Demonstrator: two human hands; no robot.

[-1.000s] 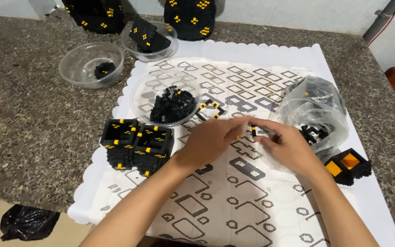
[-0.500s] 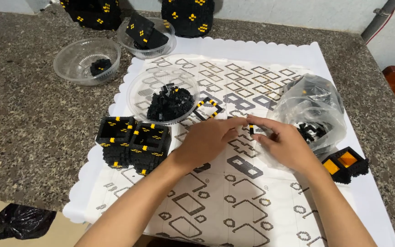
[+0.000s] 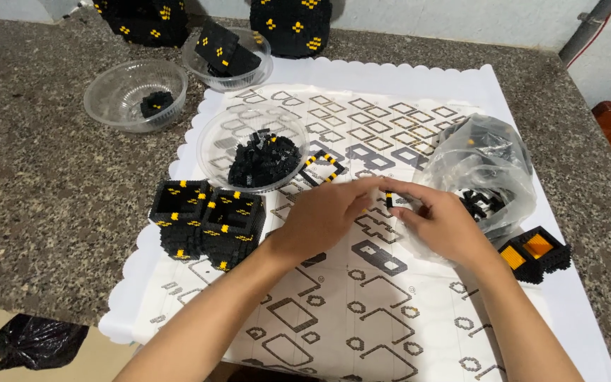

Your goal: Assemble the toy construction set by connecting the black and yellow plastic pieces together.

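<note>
Pinching: both hands meet over the middle of the patterned paper mat (image 3: 362,332), fingertips brought together on one small black-and-yellow block piece (image 3: 389,200).
Left hand: the left hand (image 3: 323,219) arches palm-down, thumb and forefinger closed on the piece's near end while the other fingers curl loosely; the grip looks light, suited to so tiny a part.
Right hand: the right hand (image 3: 443,223) comes in from the other side, thumb and forefinger pressed on the same piece, the remaining fingers slightly spread above it for steadiness.
Piece held: it sits just above the mat, between the two hands, close beside the clear plastic bag (image 3: 486,166).
Bag: crumpled open at the right hand's side, with black bricks inside, near enough to draw from without stretching.
Middle bowl: a clear plastic bowl (image 3: 213,138) holds a heap of loose black bricks (image 3: 264,159), just beyond the left hand.
Frame: a small square black-and-yellow frame (image 3: 323,168) lies flat on the mat beside that bowl.
Built blocks: two hollow black-and-yellow block boxes (image 3: 206,221) stand touching at the mat's left edge, kept out of the working patch.
Orange piece: a black-and-orange block box (image 3: 535,253) rests on the mat's right edge.
Far side: two more clear bowls (image 3: 136,92) and larger black builds sit on the granite counter (image 3: 37,191).
</note>
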